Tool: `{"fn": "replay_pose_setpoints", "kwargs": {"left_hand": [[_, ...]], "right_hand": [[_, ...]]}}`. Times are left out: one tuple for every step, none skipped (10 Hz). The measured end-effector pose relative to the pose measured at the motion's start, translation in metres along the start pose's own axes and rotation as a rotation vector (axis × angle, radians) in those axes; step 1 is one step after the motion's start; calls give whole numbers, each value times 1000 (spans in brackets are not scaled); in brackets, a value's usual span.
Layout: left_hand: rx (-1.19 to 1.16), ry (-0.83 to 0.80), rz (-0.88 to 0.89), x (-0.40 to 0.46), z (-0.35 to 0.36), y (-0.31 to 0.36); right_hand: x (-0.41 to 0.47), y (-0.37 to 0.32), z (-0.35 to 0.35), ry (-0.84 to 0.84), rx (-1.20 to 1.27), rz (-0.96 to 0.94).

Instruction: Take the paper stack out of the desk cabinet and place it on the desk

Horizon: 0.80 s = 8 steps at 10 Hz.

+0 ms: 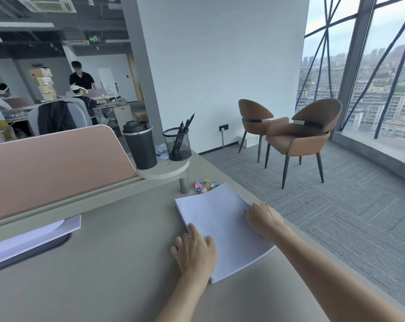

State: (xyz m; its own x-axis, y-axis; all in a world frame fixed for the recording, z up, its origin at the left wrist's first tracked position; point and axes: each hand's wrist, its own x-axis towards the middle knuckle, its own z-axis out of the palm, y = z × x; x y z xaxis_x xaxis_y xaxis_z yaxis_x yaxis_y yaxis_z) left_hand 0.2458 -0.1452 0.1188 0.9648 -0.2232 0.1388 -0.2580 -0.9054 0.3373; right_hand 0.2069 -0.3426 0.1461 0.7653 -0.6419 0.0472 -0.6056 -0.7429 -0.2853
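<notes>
Both hands, left (195, 249) and right (263, 218), rest open-palmed on the blank, unlabelled paper stack (222, 225) lying on the desk (117, 263).

Beige flat desk (117, 263) carries a white paper stack (222, 219) at centre, colourful binder clips (205, 185) just above it

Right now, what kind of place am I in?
Most likely an open-plan office, high up in a tower. You are at a desk with a partition screen, a mesh pen holder and a paper stack under both hands; other people work at desks behind, and the window overlooks city rooftops.
</notes>
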Motion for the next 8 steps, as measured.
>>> {"fn": "replay_pose_setpoints", "kwargs": {"left_hand": [[11,31,14,0,6,-1],[19,26,5,0,7,-3],[19,16,-15,5,2,-4],[-5,-3,-4,5,-7,-6],[-28,-18,25,2,-25,-13],[-79,-9,91,-9,-58,-25],[-340,43,187,-29,-117,-37],[-618,176,337,-67,-193,-59]], "right_hand": [[0,-2,3,58,-54,-30],[0,-3,6,80,-158,-69],[0,-5,3,78,-225,-80],[-2,-8,-2,99,-253,-91],[-11,-17,-16,124,-236,-103],[-31,-31,-39,135,-113,-107],[-75,-47,-74,227,156,-166],[-146,-52,-118,508,475,-319]]}}
